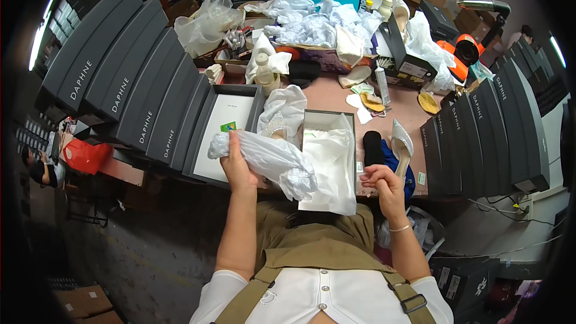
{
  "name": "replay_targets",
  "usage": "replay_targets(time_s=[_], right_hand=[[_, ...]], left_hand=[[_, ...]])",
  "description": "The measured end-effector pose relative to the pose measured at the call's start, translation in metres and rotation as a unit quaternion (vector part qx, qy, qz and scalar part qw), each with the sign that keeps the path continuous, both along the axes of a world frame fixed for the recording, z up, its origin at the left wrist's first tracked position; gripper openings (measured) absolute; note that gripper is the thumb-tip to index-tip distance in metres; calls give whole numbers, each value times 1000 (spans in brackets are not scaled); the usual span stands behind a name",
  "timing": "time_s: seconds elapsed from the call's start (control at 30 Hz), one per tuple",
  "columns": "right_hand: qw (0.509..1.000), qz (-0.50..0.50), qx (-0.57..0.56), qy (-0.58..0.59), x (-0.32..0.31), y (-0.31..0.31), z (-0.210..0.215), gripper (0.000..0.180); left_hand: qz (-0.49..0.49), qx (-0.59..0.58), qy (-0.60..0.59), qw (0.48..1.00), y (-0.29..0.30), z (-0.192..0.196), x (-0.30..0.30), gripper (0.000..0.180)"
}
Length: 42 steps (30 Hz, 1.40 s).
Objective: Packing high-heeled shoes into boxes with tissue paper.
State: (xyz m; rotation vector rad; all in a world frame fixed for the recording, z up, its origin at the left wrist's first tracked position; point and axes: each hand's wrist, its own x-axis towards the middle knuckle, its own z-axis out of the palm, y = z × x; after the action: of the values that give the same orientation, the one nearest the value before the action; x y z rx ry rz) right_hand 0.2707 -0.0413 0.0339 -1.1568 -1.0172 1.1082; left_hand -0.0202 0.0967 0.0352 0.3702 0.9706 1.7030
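Note:
My left hand point(237, 165) is closed around a long bundle wrapped in white tissue paper point(270, 159), raised over the table's near edge; what is inside cannot be seen. My right hand point(384, 183) hovers to the right of an open shoe box point(330, 121) lined with white paper. Its fingers are curled in and nothing shows between them. Just beyond it stands a glittery silver pointed high-heeled shoe point(402, 138), beside a black insole-shaped piece point(374, 147) and a blue cloth point(390, 159). Another glittery shoe point(276, 131) lies partly hidden behind the wrapped bundle.
A white-lined box lid point(225, 105) lies left of the open box. Dark shoe boxes point(162, 96) stand in a row at left, more boxes point(480, 135) at right. Crumpled tissue point(327, 24), a bottle point(264, 72), yellow pads point(372, 102) and an orange tool point(462, 54) crowd the far side.

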Motion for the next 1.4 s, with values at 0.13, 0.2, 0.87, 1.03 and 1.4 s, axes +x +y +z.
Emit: replay_targets(time_s=[0.13,0.2,0.87,1.03,1.4], right_hand=[[982,154,-96,-48,-34,-8,37,38],[989,92,-94,-73,-79,7,38,50],[908,273,37,-315,-38,32,75,69],[977,156,36,-139,-89,65,24,28],[996,64,-10,-62,-104,54,-12,17]], left_hand=[[46,77,99,991,-9,12,31,25],[48,104,106,988,-23,20,43,24],[-199,35,34,979,-11,19,29,42],[-220,151,71,961,-56,22,44,97],[-230,55,75,969,-83,-37,41,35]])
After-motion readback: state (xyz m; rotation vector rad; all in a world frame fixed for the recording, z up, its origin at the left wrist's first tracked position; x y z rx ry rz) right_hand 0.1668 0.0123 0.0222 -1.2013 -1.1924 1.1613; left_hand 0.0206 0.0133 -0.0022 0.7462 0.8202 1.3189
